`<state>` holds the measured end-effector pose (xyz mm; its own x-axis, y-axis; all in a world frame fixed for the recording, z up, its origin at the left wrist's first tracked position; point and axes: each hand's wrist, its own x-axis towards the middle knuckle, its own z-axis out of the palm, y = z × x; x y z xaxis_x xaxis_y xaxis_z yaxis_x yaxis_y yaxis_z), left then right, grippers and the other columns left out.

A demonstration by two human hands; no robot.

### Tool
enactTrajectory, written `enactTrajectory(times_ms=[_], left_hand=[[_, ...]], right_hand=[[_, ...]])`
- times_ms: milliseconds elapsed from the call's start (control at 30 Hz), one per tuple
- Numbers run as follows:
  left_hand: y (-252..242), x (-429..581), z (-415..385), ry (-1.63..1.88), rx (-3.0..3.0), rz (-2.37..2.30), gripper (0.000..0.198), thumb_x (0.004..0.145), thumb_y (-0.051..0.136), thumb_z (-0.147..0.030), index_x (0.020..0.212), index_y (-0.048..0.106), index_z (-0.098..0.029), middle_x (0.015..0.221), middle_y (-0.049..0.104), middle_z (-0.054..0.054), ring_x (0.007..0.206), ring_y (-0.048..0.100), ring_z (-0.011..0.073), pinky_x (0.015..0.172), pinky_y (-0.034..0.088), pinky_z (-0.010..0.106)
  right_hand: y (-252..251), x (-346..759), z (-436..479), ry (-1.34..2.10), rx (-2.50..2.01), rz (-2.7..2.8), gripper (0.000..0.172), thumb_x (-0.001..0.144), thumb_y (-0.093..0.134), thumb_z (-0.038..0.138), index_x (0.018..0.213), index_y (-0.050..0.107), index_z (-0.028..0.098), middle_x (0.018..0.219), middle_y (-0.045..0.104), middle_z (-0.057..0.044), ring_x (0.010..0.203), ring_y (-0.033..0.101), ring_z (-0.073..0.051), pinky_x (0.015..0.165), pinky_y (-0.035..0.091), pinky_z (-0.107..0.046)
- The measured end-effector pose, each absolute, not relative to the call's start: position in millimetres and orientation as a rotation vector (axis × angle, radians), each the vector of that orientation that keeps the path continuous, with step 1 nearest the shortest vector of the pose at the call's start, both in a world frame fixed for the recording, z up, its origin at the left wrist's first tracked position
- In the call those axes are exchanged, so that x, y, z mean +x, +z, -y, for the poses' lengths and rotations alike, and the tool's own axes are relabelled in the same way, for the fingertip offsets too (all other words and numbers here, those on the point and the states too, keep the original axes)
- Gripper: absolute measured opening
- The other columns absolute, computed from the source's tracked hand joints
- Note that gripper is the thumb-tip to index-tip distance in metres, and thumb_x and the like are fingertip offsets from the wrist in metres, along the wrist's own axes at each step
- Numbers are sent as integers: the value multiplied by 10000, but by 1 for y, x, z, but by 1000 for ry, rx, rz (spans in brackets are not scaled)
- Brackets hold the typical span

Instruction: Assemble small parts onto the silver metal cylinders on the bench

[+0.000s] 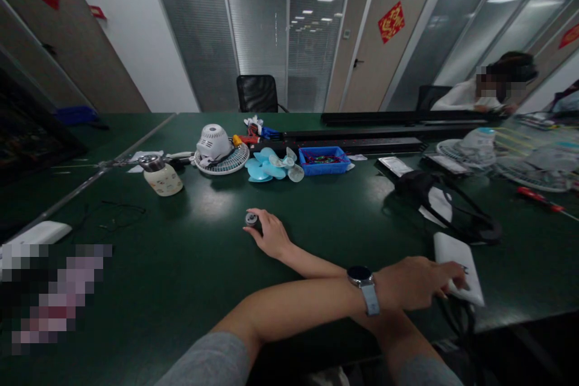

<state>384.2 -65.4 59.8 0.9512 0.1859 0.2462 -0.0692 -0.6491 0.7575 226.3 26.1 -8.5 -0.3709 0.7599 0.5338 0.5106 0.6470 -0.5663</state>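
My arms are crossed over the dark green table (190,265). My right hand (270,234) reaches to the left, and its fingertips pinch a small round grey part (251,218) that rests on the table. My left hand (414,283), with a watch (364,280) on its wrist, reaches to the right. Its fingers lie stretched out on a flat white box (461,253) near the table's front edge, and it holds nothing.
At the back stand a white fan motor on a round grille (217,151), light blue fan blades (271,166), a blue parts tray (324,160) and a cream bottle (163,178). Black straps (447,205) lie at the right. A red screwdriver (540,199) and more fan grilles are beyond. Another person sits far right.
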Motion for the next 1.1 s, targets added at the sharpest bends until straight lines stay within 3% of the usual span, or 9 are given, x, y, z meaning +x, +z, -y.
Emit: enactTrajectory(times_ms=[233,500,700,1100], left_hand=[[52,393,65,473,2273,-49,327,829,397,12,1103,451,-158,1036,579,60,996,559,129,855,403,227],[39,405,60,465,2419,-13,328,797,408,38,1078,447,-129,945,613,61,888,583,143,809,399,254],[42,401,61,424,2458,-51,309,826,395,-11,1095,464,-148,1029,607,95,1001,569,193,806,399,289],[42,410,57,379,2346,-63,197,890,422,-93,1057,495,-167,1068,606,52,986,584,159,750,411,242]], right_hand=[[-6,226,-25,389,-984,2067,409,918,481,395,1267,441,185,1154,593,-102,1021,577,-212,913,448,-374],[-8,226,-26,389,-1013,2083,404,912,497,384,1267,445,199,1146,594,-94,1010,574,-210,898,441,-374],[-6,227,-27,446,-1017,2194,415,892,540,362,1265,449,205,1148,607,-92,1000,585,-219,879,445,-381],[-7,226,-28,485,-1027,2208,431,875,571,347,1267,450,214,1169,606,-90,1056,577,-220,906,434,-383]])
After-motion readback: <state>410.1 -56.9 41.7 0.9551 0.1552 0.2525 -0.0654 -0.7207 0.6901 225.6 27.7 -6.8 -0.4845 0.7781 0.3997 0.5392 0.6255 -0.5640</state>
